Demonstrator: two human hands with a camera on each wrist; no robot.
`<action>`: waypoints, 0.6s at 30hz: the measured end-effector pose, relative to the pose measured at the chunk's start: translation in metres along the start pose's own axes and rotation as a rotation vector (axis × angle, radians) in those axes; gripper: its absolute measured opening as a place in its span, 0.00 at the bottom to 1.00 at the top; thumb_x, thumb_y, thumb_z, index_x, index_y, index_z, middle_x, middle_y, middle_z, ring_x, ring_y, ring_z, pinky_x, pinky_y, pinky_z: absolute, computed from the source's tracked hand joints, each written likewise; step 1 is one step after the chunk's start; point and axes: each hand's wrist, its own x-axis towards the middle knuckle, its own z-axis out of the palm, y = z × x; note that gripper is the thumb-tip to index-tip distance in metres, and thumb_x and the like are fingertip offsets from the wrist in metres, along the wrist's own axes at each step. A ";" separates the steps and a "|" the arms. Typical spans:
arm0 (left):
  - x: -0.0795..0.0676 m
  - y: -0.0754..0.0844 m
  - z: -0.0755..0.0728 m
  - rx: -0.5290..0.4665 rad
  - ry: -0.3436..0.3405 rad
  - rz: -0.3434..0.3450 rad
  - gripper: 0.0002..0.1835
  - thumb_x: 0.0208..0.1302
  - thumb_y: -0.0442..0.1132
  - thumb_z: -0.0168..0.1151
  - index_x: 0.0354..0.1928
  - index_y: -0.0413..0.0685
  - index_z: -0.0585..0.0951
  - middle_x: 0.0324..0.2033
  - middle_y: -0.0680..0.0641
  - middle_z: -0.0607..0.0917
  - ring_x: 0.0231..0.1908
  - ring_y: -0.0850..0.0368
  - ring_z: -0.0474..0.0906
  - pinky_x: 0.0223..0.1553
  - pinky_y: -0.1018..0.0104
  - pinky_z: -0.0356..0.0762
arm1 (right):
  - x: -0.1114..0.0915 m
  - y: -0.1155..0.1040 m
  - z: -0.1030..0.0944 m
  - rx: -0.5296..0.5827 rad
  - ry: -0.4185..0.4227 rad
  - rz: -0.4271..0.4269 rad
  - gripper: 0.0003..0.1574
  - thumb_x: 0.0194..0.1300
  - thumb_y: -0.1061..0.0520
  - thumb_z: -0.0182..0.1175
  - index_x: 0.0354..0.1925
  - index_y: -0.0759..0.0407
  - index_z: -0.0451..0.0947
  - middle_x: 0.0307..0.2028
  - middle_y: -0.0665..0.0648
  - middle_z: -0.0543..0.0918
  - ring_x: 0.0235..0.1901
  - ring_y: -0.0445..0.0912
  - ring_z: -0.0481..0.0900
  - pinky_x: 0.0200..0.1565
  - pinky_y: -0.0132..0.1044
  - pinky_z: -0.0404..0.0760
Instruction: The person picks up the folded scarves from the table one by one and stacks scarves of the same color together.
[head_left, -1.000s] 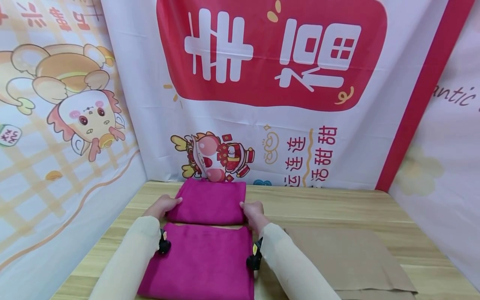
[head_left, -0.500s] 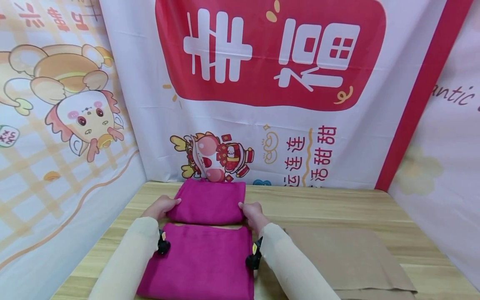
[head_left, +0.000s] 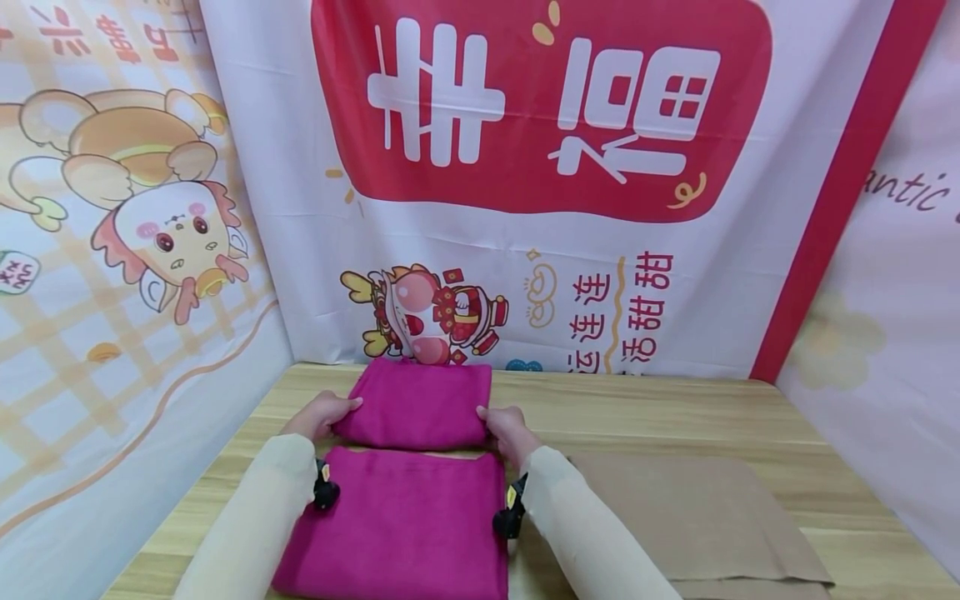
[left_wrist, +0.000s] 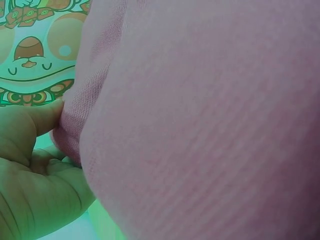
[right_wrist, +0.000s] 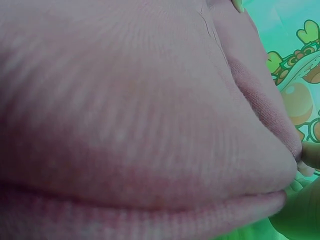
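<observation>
Two folded magenta knit cloths lie one behind the other in the head view. My left hand [head_left: 324, 413] pinches the left edge of the far cloth [head_left: 420, 404], and my right hand [head_left: 512, 429] pinches its right edge. In the left wrist view the thumb [left_wrist: 47, 116] presses the cloth's edge from above, with fingers beneath. Only part of the right hand [right_wrist: 302, 210] shows at the edge of the right wrist view, where the near cloth fills most of the picture. The near cloth [head_left: 405, 525] lies between my forearms, a narrow strip of table separating it from the far one.
A flat brown paper sheet or bag [head_left: 697, 517] lies on the right of the wooden table [head_left: 637, 417]. Printed fabric hangs behind the table [head_left: 540, 192] and on both sides. Small black cameras [head_left: 326, 487] sit on my wrists.
Both hands keep their hold on the far cloth in nearly the same place. The view has shifted very slightly; the cloths lie as before.
</observation>
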 end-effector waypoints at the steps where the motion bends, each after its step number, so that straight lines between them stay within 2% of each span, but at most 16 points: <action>1: 0.000 0.000 0.000 -0.001 0.000 -0.002 0.25 0.73 0.38 0.53 0.57 0.17 0.64 0.36 0.42 0.74 0.33 0.56 0.75 0.39 0.67 0.78 | 0.000 0.000 0.000 0.004 0.001 -0.001 0.21 0.71 0.50 0.58 0.49 0.68 0.75 0.37 0.59 0.81 0.36 0.49 0.81 0.46 0.42 0.77; 5: 0.000 0.000 0.000 0.004 0.015 -0.010 0.24 0.73 0.38 0.53 0.56 0.18 0.66 0.34 0.43 0.74 0.32 0.57 0.74 0.37 0.68 0.78 | 0.000 -0.001 0.002 0.023 0.009 -0.011 0.20 0.71 0.52 0.58 0.48 0.68 0.75 0.35 0.58 0.81 0.34 0.47 0.80 0.44 0.39 0.78; 10: 0.002 -0.002 0.001 0.001 0.058 -0.005 0.19 0.71 0.37 0.55 0.49 0.22 0.72 0.29 0.46 0.73 0.27 0.59 0.72 0.31 0.72 0.75 | 0.000 -0.001 0.005 0.060 0.034 -0.023 0.19 0.70 0.55 0.60 0.49 0.71 0.74 0.35 0.59 0.81 0.33 0.46 0.80 0.42 0.38 0.80; 18: 0.006 0.000 0.001 0.016 0.099 -0.008 0.12 0.71 0.39 0.57 0.38 0.33 0.76 0.23 0.48 0.72 0.23 0.59 0.72 0.28 0.71 0.72 | 0.005 -0.003 0.009 0.065 0.080 -0.022 0.21 0.69 0.57 0.60 0.53 0.73 0.74 0.40 0.62 0.80 0.38 0.50 0.79 0.45 0.41 0.80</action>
